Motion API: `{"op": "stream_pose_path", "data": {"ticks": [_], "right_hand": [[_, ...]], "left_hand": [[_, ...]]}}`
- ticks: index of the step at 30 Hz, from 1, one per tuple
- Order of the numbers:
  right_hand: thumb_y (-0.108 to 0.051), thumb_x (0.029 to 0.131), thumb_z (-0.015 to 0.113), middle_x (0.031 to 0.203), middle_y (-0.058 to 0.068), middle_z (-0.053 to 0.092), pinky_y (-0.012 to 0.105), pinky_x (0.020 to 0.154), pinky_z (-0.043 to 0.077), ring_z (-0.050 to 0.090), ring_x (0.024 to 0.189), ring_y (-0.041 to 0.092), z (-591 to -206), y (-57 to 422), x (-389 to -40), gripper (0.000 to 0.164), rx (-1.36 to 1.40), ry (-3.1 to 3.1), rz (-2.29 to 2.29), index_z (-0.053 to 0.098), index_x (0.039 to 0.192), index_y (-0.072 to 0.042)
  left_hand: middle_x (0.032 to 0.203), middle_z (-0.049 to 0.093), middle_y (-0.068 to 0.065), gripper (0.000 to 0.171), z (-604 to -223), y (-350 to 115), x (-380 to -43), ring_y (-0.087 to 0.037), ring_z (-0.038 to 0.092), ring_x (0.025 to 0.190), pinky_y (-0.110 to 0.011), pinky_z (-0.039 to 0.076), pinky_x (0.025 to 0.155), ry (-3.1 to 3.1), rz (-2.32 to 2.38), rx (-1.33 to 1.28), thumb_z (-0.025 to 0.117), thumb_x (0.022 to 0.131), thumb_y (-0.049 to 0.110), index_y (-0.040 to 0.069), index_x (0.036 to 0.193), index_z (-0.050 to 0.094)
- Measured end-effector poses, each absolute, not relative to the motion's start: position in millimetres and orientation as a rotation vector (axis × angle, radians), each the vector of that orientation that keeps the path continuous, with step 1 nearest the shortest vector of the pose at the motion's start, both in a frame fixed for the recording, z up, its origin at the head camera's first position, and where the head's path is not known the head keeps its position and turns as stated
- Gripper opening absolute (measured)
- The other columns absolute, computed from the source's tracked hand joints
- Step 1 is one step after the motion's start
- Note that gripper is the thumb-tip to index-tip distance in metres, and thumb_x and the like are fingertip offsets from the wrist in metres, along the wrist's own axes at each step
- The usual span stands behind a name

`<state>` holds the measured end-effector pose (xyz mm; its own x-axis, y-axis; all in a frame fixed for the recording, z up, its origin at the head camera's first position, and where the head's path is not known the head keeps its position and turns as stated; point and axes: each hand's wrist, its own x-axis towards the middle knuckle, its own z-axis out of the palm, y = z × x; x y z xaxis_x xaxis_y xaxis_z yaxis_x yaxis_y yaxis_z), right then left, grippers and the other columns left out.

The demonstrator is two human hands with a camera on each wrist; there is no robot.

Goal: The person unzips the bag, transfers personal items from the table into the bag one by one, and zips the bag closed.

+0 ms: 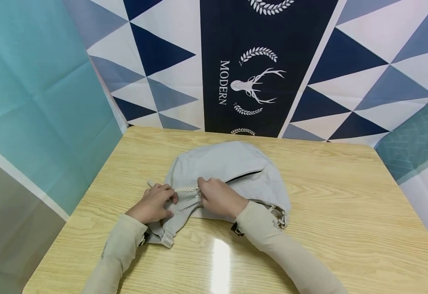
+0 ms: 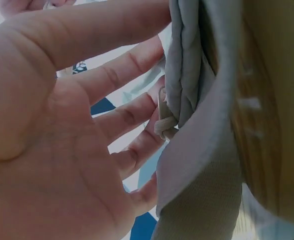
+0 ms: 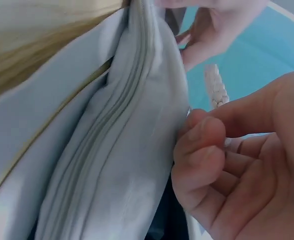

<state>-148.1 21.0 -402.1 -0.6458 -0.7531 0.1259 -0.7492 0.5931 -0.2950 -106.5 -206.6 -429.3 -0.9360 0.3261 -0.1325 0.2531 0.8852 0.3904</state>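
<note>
A light grey fabric shoulder bag (image 1: 232,159) lies on the table in the head view, a dark slit showing along its front zip. My left hand (image 1: 155,204) grips the bag's left end, thumb on the near side; in the left wrist view its fingers (image 2: 132,112) reach behind the fabric edge. My right hand (image 1: 221,198), fingers curled, pinches the zipper pull at the slit's left side; the fingers mostly hide it. A cream braided cord (image 1: 186,189) runs between both hands, and its end also shows beyond my right fingers (image 3: 199,155) in the right wrist view.
The bag stands on a light wood table (image 1: 328,228). A strap with a buckle (image 1: 167,240) hangs at its near left corner, and another zip pull (image 1: 271,208) sits at its right. A patterned cloth (image 1: 170,61) backs the table.
</note>
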Motion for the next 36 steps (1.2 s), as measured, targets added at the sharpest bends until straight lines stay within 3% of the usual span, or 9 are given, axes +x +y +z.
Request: {"op": "stream_pose_path", "data": {"ticks": [4,11,24,30,36], "right_hand": [[0.000,0.091,0.053,0.062,0.001,0.052,0.031,0.052,0.048,0.060,0.059,0.015,-402,33,-149,0.007,-1.341,2.796,-0.498,0.055,0.089,-0.006],[0.001,0.089,0.055,0.062,-0.001,0.051,0.026,0.051,0.046,0.055,0.057,0.011,-399,53,-150,0.008,-1.262,2.814,-0.494,0.055,0.091,-0.007],[-0.004,0.090,0.058,0.063,0.001,0.051,0.031,0.049,0.045,0.055,0.055,0.015,-389,101,-162,0.007,-1.084,2.943,-0.455,0.051,0.091,-0.007],[0.001,0.085,0.061,0.063,0.001,0.050,0.032,0.049,0.046,0.053,0.054,0.016,-389,121,-170,0.011,-1.054,3.007,-0.416,0.052,0.091,-0.005],[0.000,0.087,0.060,0.066,0.006,0.055,0.040,0.053,0.050,0.060,0.057,0.023,-388,144,-183,0.011,-0.963,3.061,-0.371,0.055,0.096,-0.002]], "left_hand": [[0.098,0.053,0.004,0.034,-430,-206,-105,-0.028,0.047,0.103,-0.044,0.032,0.079,2.868,0.553,0.460,0.087,0.075,0.012,0.023,0.089,0.058],[0.100,0.053,0.004,0.034,-430,-204,-102,-0.028,0.046,0.104,-0.046,0.032,0.082,2.858,0.543,0.434,0.086,0.077,0.014,0.022,0.091,0.057],[0.100,0.054,0.003,0.034,-427,-201,-100,-0.031,0.047,0.109,-0.049,0.034,0.084,2.870,0.533,0.444,0.086,0.077,0.012,0.022,0.090,0.057],[0.099,0.055,0.003,0.033,-427,-200,-99,-0.032,0.048,0.108,-0.050,0.036,0.083,2.883,0.511,0.448,0.086,0.077,0.012,0.022,0.089,0.057],[0.098,0.055,0.003,0.033,-425,-197,-98,-0.031,0.049,0.108,-0.050,0.036,0.084,2.888,0.497,0.422,0.086,0.076,0.012,0.021,0.088,0.057]]}}
